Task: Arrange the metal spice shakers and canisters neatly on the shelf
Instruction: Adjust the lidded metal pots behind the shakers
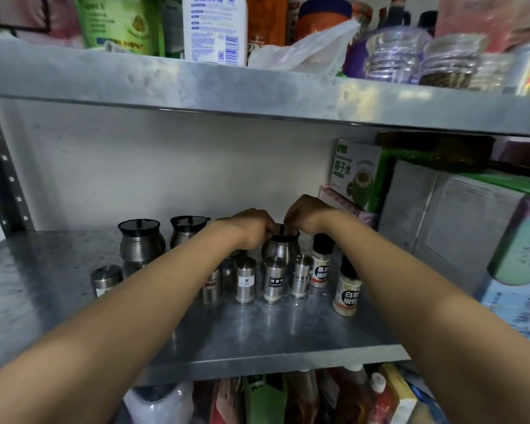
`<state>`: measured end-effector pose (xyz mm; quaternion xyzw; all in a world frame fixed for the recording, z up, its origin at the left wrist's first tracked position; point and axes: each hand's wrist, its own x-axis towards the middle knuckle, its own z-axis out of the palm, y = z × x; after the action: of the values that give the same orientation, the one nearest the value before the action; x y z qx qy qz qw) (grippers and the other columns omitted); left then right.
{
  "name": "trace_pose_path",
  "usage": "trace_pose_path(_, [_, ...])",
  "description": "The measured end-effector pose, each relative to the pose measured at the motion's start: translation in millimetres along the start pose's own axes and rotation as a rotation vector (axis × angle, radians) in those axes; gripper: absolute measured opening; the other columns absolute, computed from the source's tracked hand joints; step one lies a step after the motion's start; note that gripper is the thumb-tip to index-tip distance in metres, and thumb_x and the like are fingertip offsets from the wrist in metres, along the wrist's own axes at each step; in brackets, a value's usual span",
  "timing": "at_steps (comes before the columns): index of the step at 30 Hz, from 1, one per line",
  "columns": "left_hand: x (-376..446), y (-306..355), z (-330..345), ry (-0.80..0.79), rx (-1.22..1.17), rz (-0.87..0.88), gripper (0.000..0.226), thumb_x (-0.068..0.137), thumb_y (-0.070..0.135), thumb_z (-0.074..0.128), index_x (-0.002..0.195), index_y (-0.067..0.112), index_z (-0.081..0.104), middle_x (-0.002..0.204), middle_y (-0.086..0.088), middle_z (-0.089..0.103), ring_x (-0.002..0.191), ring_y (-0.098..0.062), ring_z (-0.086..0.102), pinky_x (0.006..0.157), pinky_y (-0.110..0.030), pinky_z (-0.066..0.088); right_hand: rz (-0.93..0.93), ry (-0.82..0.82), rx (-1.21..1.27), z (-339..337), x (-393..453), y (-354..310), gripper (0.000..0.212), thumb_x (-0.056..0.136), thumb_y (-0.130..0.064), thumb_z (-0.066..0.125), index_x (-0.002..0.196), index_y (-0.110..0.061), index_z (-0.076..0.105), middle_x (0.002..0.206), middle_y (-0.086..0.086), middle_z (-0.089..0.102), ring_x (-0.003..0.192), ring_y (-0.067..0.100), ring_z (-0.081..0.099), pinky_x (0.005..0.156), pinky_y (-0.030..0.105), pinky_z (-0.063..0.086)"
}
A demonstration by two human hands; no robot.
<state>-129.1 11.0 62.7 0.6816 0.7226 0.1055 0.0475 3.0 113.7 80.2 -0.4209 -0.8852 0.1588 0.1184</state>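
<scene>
A round metal canister with a dark lid stands at the back of the metal shelf. My left hand and my right hand both grip its top from either side. Two more lidded canisters stand to the left in the back row. In front runs a row of small steel shakers, and one shaker stands at the far left. My left forearm hides part of the row.
Two plastic pepper bottles stand right of the shakers. Cardboard boxes fill the shelf's right side. The upper shelf hangs low overhead with bottles, jars and a plastic bag. Below are more bottles and packets.
</scene>
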Motion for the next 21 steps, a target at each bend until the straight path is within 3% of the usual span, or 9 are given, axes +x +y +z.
trace_pose_path(7, [1.0, -3.3, -0.6, 0.026, -0.035, 0.010, 0.030, 0.095, 0.016, 0.049, 0.116, 0.023, 0.068, 0.131, -0.002, 0.061, 0.115, -0.023, 0.057, 0.100, -0.033, 0.045, -0.042, 0.016, -0.108, 10.5, 5.5, -5.4, 0.010, 0.083, -0.010, 0.071, 0.091, -0.010, 0.076, 0.099, 0.011, 0.074, 0.090, 0.023, 0.068, 0.080, 0.031, 0.055])
trace_pose_path(11, [5.4, 1.2, -8.0, -0.069, 0.041, -0.017, 0.028, 0.093, 0.022, 0.047, 0.112, 0.023, 0.068, 0.123, -0.003, 0.063, 0.107, -0.024, 0.058, 0.095, -0.037, 0.048, -0.054, -0.001, -0.115, 15.2, 8.7, -5.6, 0.019, 0.087, -0.011, 0.067, 0.104, -0.007, 0.075, 0.106, 0.012, 0.072, 0.097, 0.025, 0.066, 0.087, 0.035, 0.055])
trace_pose_path(14, [8.4, 2.5, -10.6, -0.098, 0.103, -0.010, 0.029, 0.092, 0.020, 0.046, 0.112, 0.024, 0.066, 0.122, -0.003, 0.062, 0.105, -0.024, 0.058, 0.092, -0.035, 0.049, -0.051, 0.008, -0.072, 15.9, 10.5, -0.4, 0.016, 0.087, -0.014, 0.068, 0.098, -0.007, 0.076, 0.101, 0.011, 0.073, 0.092, 0.022, 0.066, 0.075, 0.028, 0.051])
trace_pose_path(18, [9.6, -5.8, -11.2, -0.129, 0.146, -0.017, 0.038, 0.092, 0.010, 0.043, 0.123, 0.024, 0.058, 0.137, -0.003, 0.051, 0.119, -0.024, 0.051, 0.100, -0.037, 0.044, -0.037, 0.022, -0.100, 17.5, 14.7, -1.5, 0.014, 0.087, -0.014, 0.067, 0.090, -0.005, 0.075, 0.091, 0.013, 0.072, 0.084, 0.023, 0.067, 0.062, 0.026, 0.045])
trace_pose_path(21, [13.0, -11.0, -10.3, -0.135, 0.177, -0.045, 0.041, 0.092, 0.007, 0.041, 0.128, 0.023, 0.053, 0.138, -0.005, 0.049, 0.121, -0.025, 0.050, 0.101, -0.039, 0.044, -0.029, 0.030, -0.165, 20.7, 18.3, -4.9, 0.016, 0.084, -0.015, 0.068, 0.072, -0.004, 0.067, 0.073, 0.010, 0.063, 0.070, 0.023, 0.060, 0.051, 0.025, 0.039])
